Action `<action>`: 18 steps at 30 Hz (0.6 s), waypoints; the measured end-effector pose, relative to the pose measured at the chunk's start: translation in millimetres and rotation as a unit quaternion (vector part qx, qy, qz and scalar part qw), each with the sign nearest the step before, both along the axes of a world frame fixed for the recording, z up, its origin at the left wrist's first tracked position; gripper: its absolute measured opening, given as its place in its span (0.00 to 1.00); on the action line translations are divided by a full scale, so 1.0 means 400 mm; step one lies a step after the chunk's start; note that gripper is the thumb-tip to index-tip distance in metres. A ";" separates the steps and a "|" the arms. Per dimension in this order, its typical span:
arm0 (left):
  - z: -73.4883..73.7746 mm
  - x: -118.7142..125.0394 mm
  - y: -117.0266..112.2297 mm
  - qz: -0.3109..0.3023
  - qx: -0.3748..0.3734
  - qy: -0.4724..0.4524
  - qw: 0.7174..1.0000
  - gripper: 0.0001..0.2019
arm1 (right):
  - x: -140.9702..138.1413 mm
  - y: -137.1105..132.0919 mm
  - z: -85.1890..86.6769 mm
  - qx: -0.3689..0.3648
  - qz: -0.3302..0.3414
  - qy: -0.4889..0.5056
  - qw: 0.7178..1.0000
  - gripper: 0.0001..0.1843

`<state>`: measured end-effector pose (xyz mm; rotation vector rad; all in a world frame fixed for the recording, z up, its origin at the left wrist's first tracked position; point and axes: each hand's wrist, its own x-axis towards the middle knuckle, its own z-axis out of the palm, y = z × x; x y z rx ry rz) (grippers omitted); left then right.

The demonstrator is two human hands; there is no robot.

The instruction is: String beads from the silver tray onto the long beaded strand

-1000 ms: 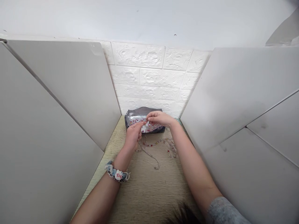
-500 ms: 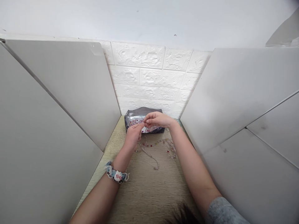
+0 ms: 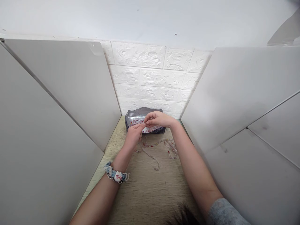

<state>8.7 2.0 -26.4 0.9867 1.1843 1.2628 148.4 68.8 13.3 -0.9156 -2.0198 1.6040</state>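
**Beading in a tiny cubicle, hands pinched together over the bead tray**

Starting on the left: a grey panel walls off that side of the bench. The left hand, with a scrunchie on the wrist, is raised near the back edge of the bench, fingertips pressed together on something too small to make out, probably a bead or the thread end. Right next to it, almost touching, the right hand has its thumb and forefinger pinched together too. Both hover just in front of the dark tray of beads, which sits at the back edge against the white brick wall. Below the hands, a beaded string lies looped on the bench, trailing toward the right. Another grey panel closes off the right side.
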 end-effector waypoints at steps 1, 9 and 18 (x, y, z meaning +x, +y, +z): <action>0.000 0.000 0.000 -0.002 0.000 0.002 1.000 0.12 | 0.000 0.000 0.001 0.008 0.002 -0.004 1.000 0.06; 0.005 0.002 -0.005 0.000 -0.006 -0.004 1.000 0.13 | 0.001 0.000 0.003 0.045 0.009 -0.029 0.999 0.08; -0.001 0.000 -0.001 -0.005 -0.001 0.011 1.000 0.12 | 0.000 0.001 0.001 0.048 0.005 -0.030 0.998 0.07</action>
